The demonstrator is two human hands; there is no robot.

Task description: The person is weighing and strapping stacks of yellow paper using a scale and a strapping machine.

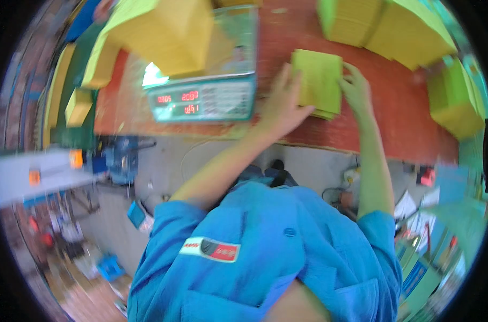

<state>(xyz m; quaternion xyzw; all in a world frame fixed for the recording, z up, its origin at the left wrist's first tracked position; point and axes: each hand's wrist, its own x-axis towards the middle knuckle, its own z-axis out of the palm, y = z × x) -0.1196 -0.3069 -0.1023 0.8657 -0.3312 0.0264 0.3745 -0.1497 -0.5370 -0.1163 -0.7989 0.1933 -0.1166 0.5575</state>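
Note:
A squared stack of yellow paper sheets lies on the red tabletop, with a lower layer jutting out slightly at its near edge. My left hand lies along the stack's left side, its thumb stretched toward the near left corner. At the opposite edge, the bent fingers and thumb of my right hand touch the upper right side. The stack is held between both hands. Just left of my left hand stands a scale with red lit digits, and a tall yellow paper block rests on it.
More yellow paper blocks line the far right of the table, and another block stands near its right end. Further yellow blocks are at the left. A white side table stands lower left, and a blue stool is on the floor.

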